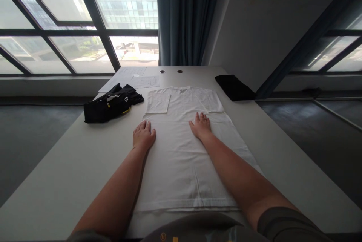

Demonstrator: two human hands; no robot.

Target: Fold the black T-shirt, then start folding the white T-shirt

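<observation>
A white T-shirt (175,159) lies spread on the white table, its collar at the far end and its hem towards me. Both sleeves are laid inward over the body, and light creases cross the cloth. My left hand (143,135) rests flat at the shirt's left edge, just below the left sleeve, with the fingers stretched out. On the right half of the chest, my right hand (200,124) lies palm down with its fingers a little apart. Neither hand holds anything.
The white table (79,166) bears a black folded bundle (113,103) with yellow bits at left, a flat black cloth (234,87) at right and paper sheets (144,81) at the back left. Two round holes pierce its far end. Behind hangs a blue curtain (185,19) beside windows.
</observation>
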